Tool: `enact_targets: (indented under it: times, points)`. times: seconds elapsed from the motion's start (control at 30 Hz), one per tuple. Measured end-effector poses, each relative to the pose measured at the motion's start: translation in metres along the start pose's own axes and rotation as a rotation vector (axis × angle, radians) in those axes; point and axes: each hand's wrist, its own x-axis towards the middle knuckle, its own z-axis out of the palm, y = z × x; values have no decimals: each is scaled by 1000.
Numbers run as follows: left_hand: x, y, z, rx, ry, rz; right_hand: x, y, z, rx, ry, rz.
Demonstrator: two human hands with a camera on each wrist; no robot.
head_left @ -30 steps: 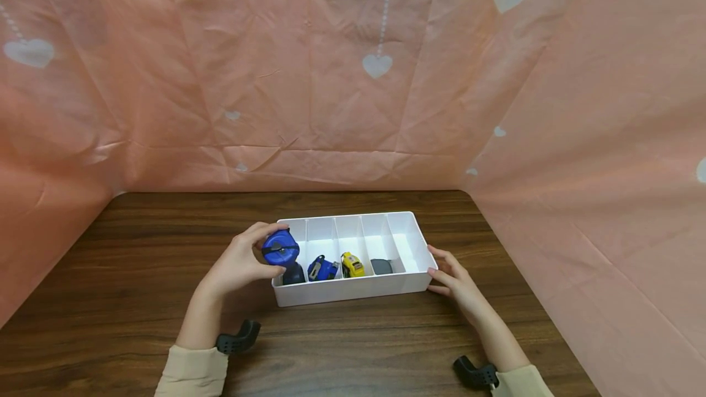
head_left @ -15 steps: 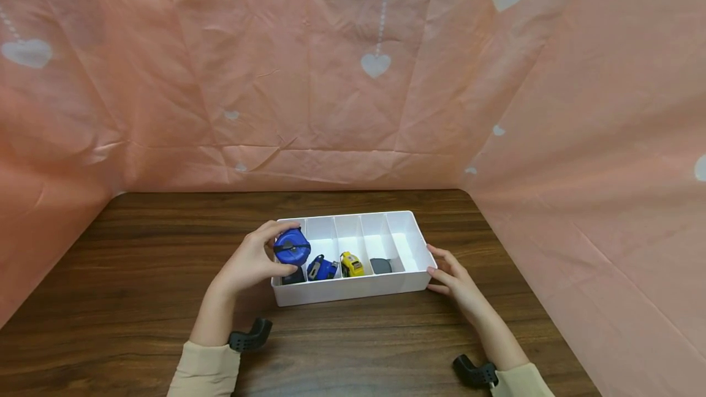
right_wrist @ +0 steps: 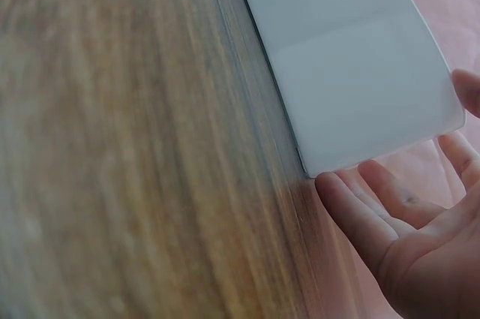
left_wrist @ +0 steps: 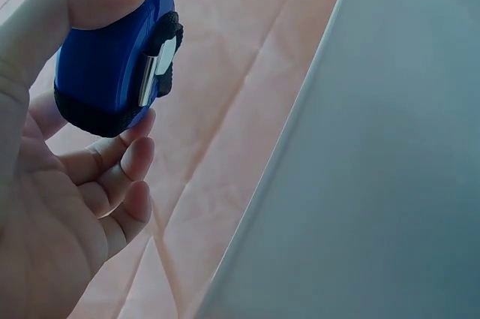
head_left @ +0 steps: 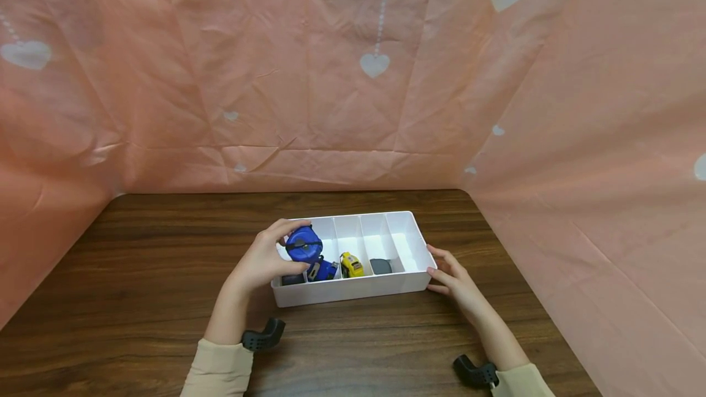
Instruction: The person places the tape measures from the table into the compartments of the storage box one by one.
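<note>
My left hand (head_left: 263, 259) grips a round blue tape measure (head_left: 304, 244) with a black band and a metal clip (left_wrist: 152, 71), held over the left end of a white divided tray (head_left: 353, 290). In the left wrist view the thumb presses the top of the blue tape measure (left_wrist: 105, 52) and the fingers curl under it. The tray holds a dark tape measure (head_left: 292, 279), a blue one (head_left: 323, 270), a yellow one (head_left: 352, 264) and a grey one (head_left: 380, 266). My right hand (head_left: 452, 274) rests with straight fingers (right_wrist: 360, 214) against the tray's right end (right_wrist: 352, 86).
The tray sits on a dark wooden table (head_left: 138, 274). Pink cloth with white hearts (head_left: 353, 78) walls in the table at the back and on both sides. The tray's rightmost compartment (head_left: 409, 244) holds nothing.
My left hand has carried the blue tape measure to the right, from the tray's left edge to over the second compartment. The right hand has stayed in place.
</note>
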Motion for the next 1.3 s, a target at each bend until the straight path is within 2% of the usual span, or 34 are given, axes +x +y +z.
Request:
enact_targets:
  times: [0.43, 0.93, 1.3]
  points:
    - [11, 11, 23, 33, 9, 22, 0, 1, -1, -1, -4, -7]
    - [24, 17, 48, -5, 45, 28, 0, 2, -2, -8, 0, 0]
    - [31, 26, 68, -25, 30, 59, 0, 1, -1, -7, -1, 3]
